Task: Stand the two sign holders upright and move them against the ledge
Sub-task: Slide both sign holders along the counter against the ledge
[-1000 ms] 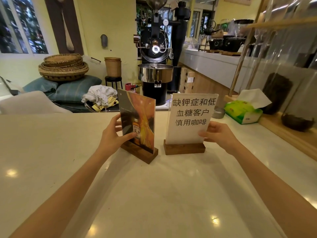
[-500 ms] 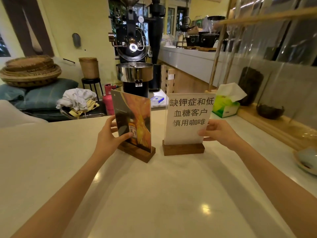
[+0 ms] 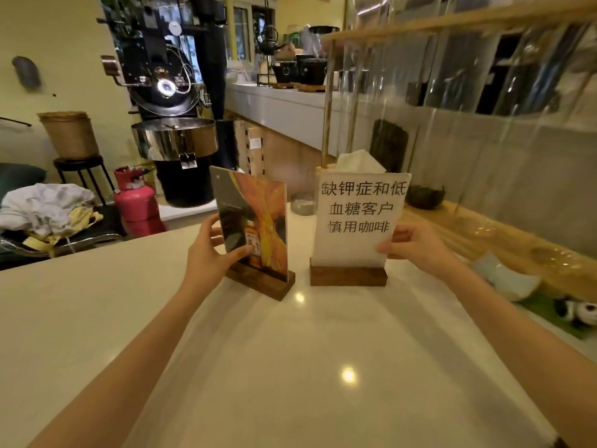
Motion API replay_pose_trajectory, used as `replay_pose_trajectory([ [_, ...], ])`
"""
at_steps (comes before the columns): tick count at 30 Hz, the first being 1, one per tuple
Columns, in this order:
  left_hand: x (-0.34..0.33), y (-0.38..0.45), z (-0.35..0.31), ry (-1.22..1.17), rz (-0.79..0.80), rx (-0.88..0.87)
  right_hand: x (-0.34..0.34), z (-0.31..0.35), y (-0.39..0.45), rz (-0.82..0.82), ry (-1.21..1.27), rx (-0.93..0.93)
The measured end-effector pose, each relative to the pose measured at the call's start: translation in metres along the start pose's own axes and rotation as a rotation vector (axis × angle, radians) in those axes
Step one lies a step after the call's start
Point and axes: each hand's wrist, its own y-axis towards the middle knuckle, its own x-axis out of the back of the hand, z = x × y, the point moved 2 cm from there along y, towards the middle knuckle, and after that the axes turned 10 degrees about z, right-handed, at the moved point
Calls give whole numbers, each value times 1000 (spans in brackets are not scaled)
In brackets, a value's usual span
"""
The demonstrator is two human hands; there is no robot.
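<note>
On the pale table (image 3: 290,367), mid-frame, the left hand (image 3: 206,257) grips the orange sign holder (image 3: 255,227); the right hand (image 3: 416,247) pinches the white sign holder (image 3: 355,221), both seemingly upright.

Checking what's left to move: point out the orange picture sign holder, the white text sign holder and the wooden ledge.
orange picture sign holder (image 3: 258,218), head view, printed face.
white text sign holder (image 3: 358,215), head view, lettered sheet.
wooden ledge (image 3: 478,234), head view, top surface.

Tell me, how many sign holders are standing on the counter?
2. The orange picture sign holder stands left, held by the left hand; the white text sign holder stands right, held by the right hand.
</note>
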Motion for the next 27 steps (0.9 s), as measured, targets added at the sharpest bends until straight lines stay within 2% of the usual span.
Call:
replay_pose_trajectory([
  [14, -124, 79, -38, -44, 85, -62, 102, -59, 15, -256, 17, -98],
  [27, -196, 131, -58, -97, 131, -42, 133, -75, 4, -455, -70, -76],
])
